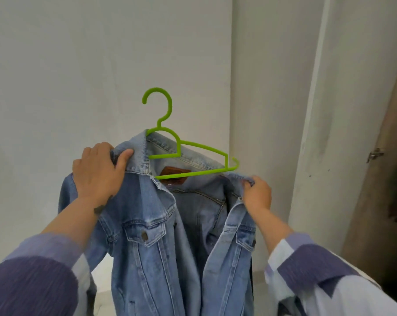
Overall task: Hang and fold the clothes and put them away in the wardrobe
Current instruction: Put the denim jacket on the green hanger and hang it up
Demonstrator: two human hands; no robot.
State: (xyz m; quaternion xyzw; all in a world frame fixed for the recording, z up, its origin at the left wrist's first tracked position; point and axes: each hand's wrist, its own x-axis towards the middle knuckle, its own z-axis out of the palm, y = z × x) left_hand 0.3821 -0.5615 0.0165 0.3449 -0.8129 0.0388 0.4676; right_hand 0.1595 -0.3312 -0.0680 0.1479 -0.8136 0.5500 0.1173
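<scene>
A light blue denim jacket (161, 236) hangs in front of me, its front open and a brown label showing inside the neck. A bright green plastic hanger (168, 131) sits in the neck, hook upright; its left arm is tucked under the jacket's left shoulder, its right arm is bare above the collar. My left hand (97, 169) grips the left shoulder and collar, thumb over the collar edge. My right hand (257, 195) pinches the jacket's right collar edge just below the hanger's right end.
A plain white wall (79, 65) stands straight ahead. A white door or panel (343, 110) with a metal latch (375, 154) is at the right, with a brown curtain (380, 190) beyond it. A pale surface shows below the jacket.
</scene>
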